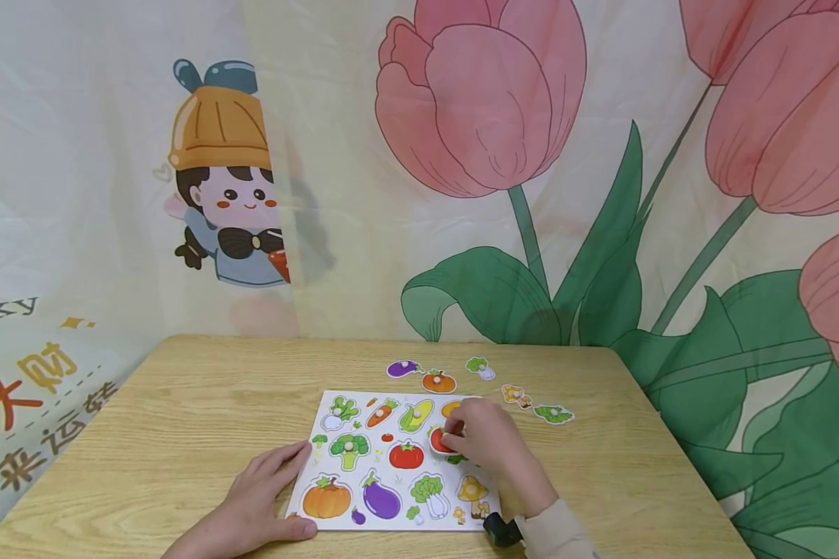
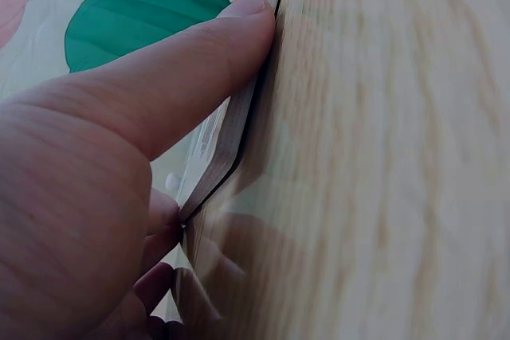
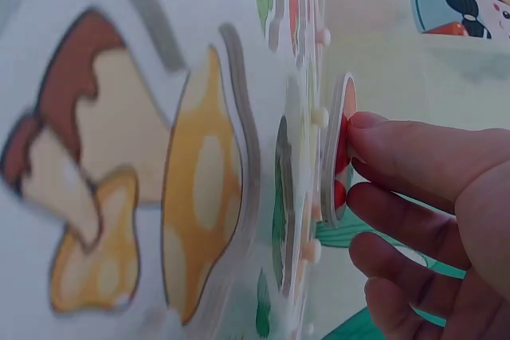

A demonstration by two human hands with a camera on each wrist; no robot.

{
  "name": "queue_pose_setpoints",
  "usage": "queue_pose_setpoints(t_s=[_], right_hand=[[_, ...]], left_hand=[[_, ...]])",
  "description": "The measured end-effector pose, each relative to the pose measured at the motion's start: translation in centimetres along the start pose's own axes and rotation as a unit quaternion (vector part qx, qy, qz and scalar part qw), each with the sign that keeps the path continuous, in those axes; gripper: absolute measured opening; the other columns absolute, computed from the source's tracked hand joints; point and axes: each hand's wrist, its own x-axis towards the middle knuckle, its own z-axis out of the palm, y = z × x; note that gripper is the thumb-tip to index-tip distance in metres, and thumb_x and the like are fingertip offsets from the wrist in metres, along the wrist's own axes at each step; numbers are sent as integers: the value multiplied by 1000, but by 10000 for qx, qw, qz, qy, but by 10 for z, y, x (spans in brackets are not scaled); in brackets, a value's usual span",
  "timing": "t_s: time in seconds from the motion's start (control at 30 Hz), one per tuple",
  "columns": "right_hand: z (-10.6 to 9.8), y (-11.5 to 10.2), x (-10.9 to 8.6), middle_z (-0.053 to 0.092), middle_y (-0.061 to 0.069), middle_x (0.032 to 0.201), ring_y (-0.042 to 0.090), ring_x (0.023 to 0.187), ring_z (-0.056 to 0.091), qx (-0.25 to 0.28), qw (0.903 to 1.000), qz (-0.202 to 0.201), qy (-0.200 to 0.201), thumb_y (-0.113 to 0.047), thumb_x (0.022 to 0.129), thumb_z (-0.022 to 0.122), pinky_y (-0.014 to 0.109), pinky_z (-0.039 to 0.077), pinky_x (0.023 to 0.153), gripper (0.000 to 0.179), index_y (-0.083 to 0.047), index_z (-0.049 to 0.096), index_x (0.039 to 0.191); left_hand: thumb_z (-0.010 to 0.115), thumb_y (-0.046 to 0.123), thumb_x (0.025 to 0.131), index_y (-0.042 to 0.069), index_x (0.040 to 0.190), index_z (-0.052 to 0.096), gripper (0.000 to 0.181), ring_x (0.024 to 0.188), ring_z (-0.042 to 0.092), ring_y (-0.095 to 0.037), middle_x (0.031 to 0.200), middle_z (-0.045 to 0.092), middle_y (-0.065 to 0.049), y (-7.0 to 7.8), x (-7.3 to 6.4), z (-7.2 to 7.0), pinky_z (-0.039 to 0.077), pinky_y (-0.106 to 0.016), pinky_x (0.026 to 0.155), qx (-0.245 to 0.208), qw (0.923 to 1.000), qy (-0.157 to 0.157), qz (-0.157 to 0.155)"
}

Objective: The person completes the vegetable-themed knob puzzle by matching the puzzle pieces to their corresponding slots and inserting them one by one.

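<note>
Wood-grained and pale brown, the table [image 1: 175,435] spreads beneath and around both hands, while a cream cloth [image 1: 349,256] hangs behind it, beyond the fingertips, printed with big pink tulips [image 1: 503,101] and a cartoon figure [image 1: 245,202] in an orange hat. The left hand [image 1: 255,497] lies with fingers and thumb extended, touching the edges of a flat white puzzle board [image 1: 395,525] at its near left corner. Thumb and forefinger of the right hand [image 1: 485,435] pinch a small red piece [image 1: 439,441] just above the board; it is thin, white-rimmed and tilted on edge in the right wrist view. To the left of these fingers, the board shows a carrot, corn and broccoli with knobs, and a red tomato; nearer the person come a pumpkin, an eggplant and a mushroom. Past the right fingers, loose vegetable pieces [image 1: 439,381] rest on the wood: purple, orange, green and yellow-brown.
</note>
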Motion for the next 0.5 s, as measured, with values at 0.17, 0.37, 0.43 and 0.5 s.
queue_pose_setpoints(t_s=[0.17, 0.37, 0.43, 0.5], right_hand=[[4, -13, 5, 59, -15, 73, 5, 68, 51, 20, 10000, -45, 38, -24, 90, 87, 22, 46, 63, 18, -22, 76, 77], [13, -24, 8, 57, -16, 71, 3, 66, 49, -54, 9999, -111, 92, -25, 89, 87, 22, 44, 61, 19, -23, 75, 75], [15, -28, 9, 58, -16, 72, 3, 67, 50, -36, 9999, -128, 81, -25, 88, 88, 22, 44, 63, 19, -22, 75, 75], [17, -31, 10, 60, -15, 72, 2, 67, 50, -49, 9998, -188, 67, -26, 89, 88, 22, 45, 63, 18, -22, 76, 76]], left_hand=[[84, 71, 75, 3, 161, 44, 117, 145, 33, -47, 164, 42, -17, 1, -1, 0, 34, -77, 105, 48, 10000, -34, 0], [87, 68, 75, 3, 160, 45, 116, 144, 34, -46, 163, 43, -16, 4, -1, -1, 35, -75, 105, 76, 10000, 18, 36], [86, 69, 75, 2, 160, 45, 116, 144, 34, -46, 163, 43, -17, 4, -2, -2, 35, -76, 105, 65, 10000, 11, 43], [86, 69, 75, 2, 160, 45, 116, 144, 34, -47, 163, 42, -18, 4, -2, -2, 34, -76, 106, 59, 10000, -11, 36]])
